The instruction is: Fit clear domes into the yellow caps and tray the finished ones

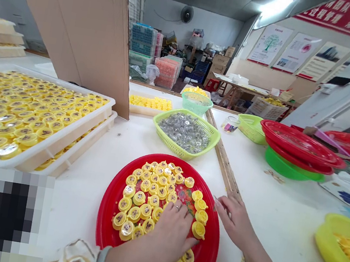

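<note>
A round red tray (107,200) holds many small yellow plastic cups with cartoon faces, such as this yellow cup (139,197). Palm down, my left hand (175,233) reaches across the tray over the cups; its thumb is spread from the bent fingers, and the fingertips are partly hidden. Beyond the tray's right rim, my right hand (233,215) pinches a small clear plastic piece (215,202) between thumb and fingers. Nearest it, inside the rim, several yellow cups without a visible picture stand in a column. Behind the tray, a light-green basket (157,133) is heaped with clear plastic pieces (185,130).
Stacked white trays (97,121) of yellow cups stand left, beside an upright cardboard sheet (79,23). A wooden strip (220,156) crosses the white table. Red trays (302,144) rest on a green basin (292,167) at right; a yellow basin (326,243) sits nearer.
</note>
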The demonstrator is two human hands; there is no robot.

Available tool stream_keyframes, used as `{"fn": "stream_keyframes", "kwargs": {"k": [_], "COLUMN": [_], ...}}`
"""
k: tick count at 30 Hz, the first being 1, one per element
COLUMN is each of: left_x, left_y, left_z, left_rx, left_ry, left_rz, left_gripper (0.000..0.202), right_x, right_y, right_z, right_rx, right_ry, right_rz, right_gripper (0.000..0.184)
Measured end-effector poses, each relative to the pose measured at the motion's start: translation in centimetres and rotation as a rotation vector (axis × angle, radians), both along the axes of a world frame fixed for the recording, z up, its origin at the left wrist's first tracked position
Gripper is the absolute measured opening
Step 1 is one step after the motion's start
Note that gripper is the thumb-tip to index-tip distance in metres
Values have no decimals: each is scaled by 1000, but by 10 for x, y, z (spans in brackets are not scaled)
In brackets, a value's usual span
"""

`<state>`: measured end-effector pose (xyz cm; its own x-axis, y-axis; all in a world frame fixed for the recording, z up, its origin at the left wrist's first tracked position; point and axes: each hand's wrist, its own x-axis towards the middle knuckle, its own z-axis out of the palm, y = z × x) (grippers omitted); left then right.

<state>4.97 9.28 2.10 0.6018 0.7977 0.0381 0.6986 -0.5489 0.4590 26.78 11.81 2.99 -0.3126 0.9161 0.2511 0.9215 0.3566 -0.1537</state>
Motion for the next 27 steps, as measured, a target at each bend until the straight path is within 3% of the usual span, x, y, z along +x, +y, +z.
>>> {"fn": "stream_keyframes", "kwargs": {"k": [3, 7, 13, 19, 24, 27], "left_x": [32, 54, 42, 44, 30, 12], "left_y": [0, 4, 3, -3, -5, -4], "left_z": [-12, -23, -15, -17, -7, 3], "left_rx": [36, 57, 25, 10, -11, -145], "left_ry": [126, 185, 184, 161, 55, -143], "left_rz": [16, 71, 21, 24, 30, 61], "left_gripper": [58, 57, 41, 37, 26, 27], "right_x": [11, 7, 5, 9, 0, -9], "right_y": [-24, -48, -65, -71, -72, -72], "right_z": [-13, -18, -15, -22, -22, -20], "right_rx": [-125, -173, -224, -245, -389, -538], "right_ry": [283, 499, 636, 819, 1206, 1454], "right_rz": [-99, -155, -176, -187, -232, -260], "right_gripper": [34, 25, 19, 36, 33, 37]}}
